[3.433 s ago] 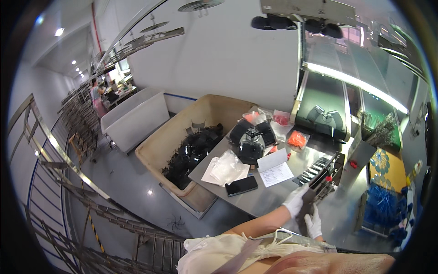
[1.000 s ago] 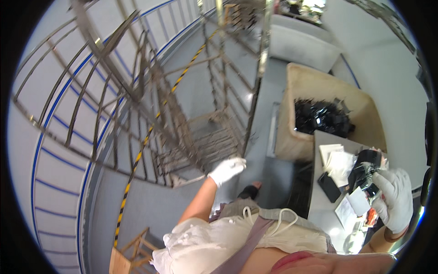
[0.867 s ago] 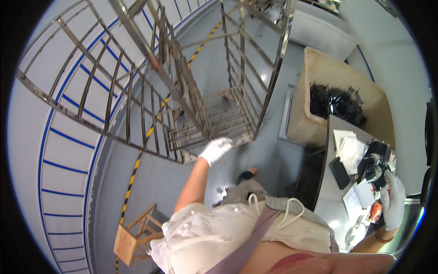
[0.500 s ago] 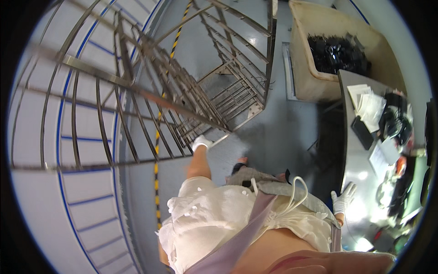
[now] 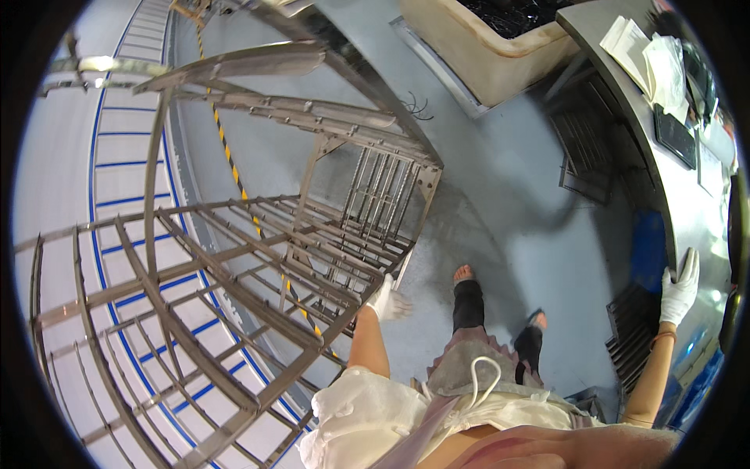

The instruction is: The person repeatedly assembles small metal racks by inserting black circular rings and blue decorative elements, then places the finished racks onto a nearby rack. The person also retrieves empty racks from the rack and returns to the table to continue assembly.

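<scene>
A tall metal rack [image 5: 269,316] with many thin bars and slatted shelves fills the left side. My left hand [image 5: 383,302], in a white glove, is against the rack's near upright. Its thumb points up along the metal, while the other fingers stretch out to the right, somewhat blurred. Over on the right, my right hand [image 5: 681,291], also gloved in white, lies flat with fingers extended on the edge of a shiny metal table [image 5: 691,219]. Nothing is held in it.
Beyond the rack stands a large cream bin [image 5: 476,47] with dark pieces inside. Papers [image 5: 629,51] and a black flat device [image 5: 674,136] lie on the table. Dark slatted racks [image 5: 582,152] and a blue container [image 5: 648,250] sit beneath it. Striped tape [image 5: 226,152] runs along the floor.
The rack has swung round and now stands nearer to me, with my left hand at its upright. My right hand has shifted right and forward along the table edge. The view has turned.
</scene>
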Demonstrator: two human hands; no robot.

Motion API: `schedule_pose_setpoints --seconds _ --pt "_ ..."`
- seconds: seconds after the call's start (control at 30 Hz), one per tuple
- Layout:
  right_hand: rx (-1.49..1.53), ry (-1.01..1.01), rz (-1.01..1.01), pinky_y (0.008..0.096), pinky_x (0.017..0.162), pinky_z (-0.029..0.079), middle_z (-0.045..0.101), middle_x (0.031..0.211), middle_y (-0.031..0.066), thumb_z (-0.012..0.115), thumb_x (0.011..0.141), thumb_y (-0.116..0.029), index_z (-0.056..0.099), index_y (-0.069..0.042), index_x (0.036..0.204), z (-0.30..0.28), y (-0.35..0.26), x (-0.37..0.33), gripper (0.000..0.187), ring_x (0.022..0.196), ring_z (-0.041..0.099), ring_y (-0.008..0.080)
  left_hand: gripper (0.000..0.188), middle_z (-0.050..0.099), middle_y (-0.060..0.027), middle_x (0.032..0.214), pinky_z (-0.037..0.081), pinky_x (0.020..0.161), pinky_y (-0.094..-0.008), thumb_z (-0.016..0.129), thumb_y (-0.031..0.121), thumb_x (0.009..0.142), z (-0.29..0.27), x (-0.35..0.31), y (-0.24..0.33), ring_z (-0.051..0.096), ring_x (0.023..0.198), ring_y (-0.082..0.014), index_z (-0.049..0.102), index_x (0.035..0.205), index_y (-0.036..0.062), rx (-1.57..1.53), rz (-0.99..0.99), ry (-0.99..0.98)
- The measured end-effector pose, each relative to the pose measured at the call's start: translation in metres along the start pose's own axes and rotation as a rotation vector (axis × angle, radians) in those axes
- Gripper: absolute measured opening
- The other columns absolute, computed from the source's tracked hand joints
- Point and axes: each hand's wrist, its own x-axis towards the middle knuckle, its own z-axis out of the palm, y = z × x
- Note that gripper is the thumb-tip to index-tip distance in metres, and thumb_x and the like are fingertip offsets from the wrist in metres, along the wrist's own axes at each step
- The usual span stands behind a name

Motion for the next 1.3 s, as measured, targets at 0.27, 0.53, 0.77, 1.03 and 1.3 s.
schedule_pose_setpoints --seconds 0.27,0.53,0.77,1.03,1.3 --pt "0.050 -0.059 0.023 0.0411 0.119 0.040 0.046 0.157 0.0183 0.080 0.074 -0.004 0.043 -0.008 0.156 -0.005 0.005 0.003 0.090 0.142 0.047 0.0373 0.076 0.052 -0.0346 0.143 0.045 0.109 -0.0510 0.067 0.046 0.092 0.081 0.073 0.169 0.051 0.134 -0.0457 0.045 0.148 -0.0017 0.627 1.030 1.179" --pt "0.047 -0.055 0.074 0.0439 0.115 0.043 0.052 0.150 0.0212 0.085 0.066 -0.004 0.046 -0.004 0.151 -0.034 -0.028 0.014 0.094 0.137 0.051 0.0399 0.084 0.068 -0.0290 0.128 0.051 0.104 -0.0467 0.072 0.051 0.081 0.054 0.105 0.231 0.066 0.120 -0.0436 0.055 0.142 -0.0030 0.519 0.725 0.707" --pt "0.161 -0.083 0.112 0.0472 0.107 0.047 0.053 0.142 0.0208 0.090 0.064 -0.019 0.054 -0.004 0.136 -0.090 -0.034 0.025 0.082 0.127 0.055 0.0414 0.042 0.067 -0.0096 0.104 0.054 0.085 -0.0422 0.072 0.024 0.092 0.278 0.018 0.048 0.063 0.091 -0.0207 0.061 0.123 -0.0024 0.462 0.724 0.127" --pt "0.696 -0.084 0.210 0.0485 0.100 0.050 0.066 0.114 0.0165 0.067 0.086 -0.034 0.068 -0.006 0.118 -0.152 -0.026 0.003 0.043 0.110 0.063 0.0394 0.018 0.053 -0.0005 0.079 0.050 0.092 -0.0446 0.071 0.005 0.086 0.375 -0.227 0.013 0.053 0.075 -0.0181 0.059 0.098 0.0126 -0.013 0.754 -0.990" --pt "1.079 -0.066 -0.340 0.0463 0.077 0.058 0.071 0.091 0.0174 0.066 0.094 -0.038 0.069 -0.009 0.110 -0.247 -0.022 -0.098 0.034 0.086 0.072 0.0356 0.024 0.059 -0.0032 0.100 0.041 0.114 -0.0517 0.058 0.014 0.099 0.575 -0.295 -0.011 0.057 0.100 -0.0214 0.058 0.124 0.0156 -0.027 0.882 -1.316"
